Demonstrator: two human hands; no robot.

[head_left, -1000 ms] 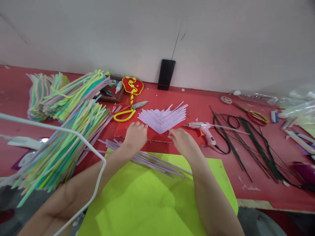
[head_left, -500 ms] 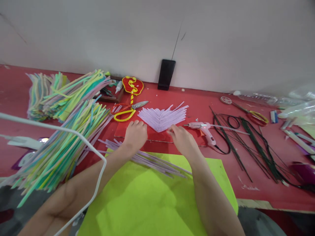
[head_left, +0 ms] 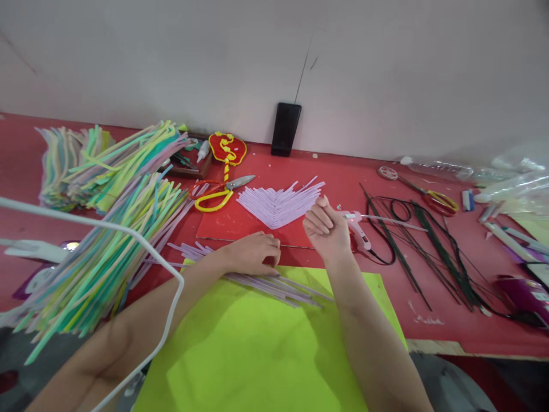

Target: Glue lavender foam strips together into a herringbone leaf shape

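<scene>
Lilac pipe cleaners laid in a V-shaped, leaf-like piece (head_left: 277, 207) lie on a red board (head_left: 234, 230) in front of me. My left hand (head_left: 253, 253) is lowered over a loose bunch of lilac pipe cleaners (head_left: 281, 290), thumb and fingers pinched at one of the stems. Just right of the V-shaped piece, my right hand (head_left: 328, 226) is raised with its fingers curled closed; whether anything is inside is hidden. Behind that hand lies a pink glue gun (head_left: 359, 233), partly covered, with a glue stick in its back.
Bundles of pastel pipe cleaners (head_left: 103, 252) fill the left side. Scissors (head_left: 221, 193) and a red-and-yellow ornament (head_left: 227, 150) lie nearer the middle. A phone (head_left: 286, 129) leans on the wall. Dark green stems (head_left: 444, 252) and a black cable lie right; a white cable (head_left: 171, 309) crosses front left.
My left hand has dropped from beside the V-shaped piece to the loose lilac pipe cleaners. My right hand has moved right and turned up, now covering the glue gun's front.
</scene>
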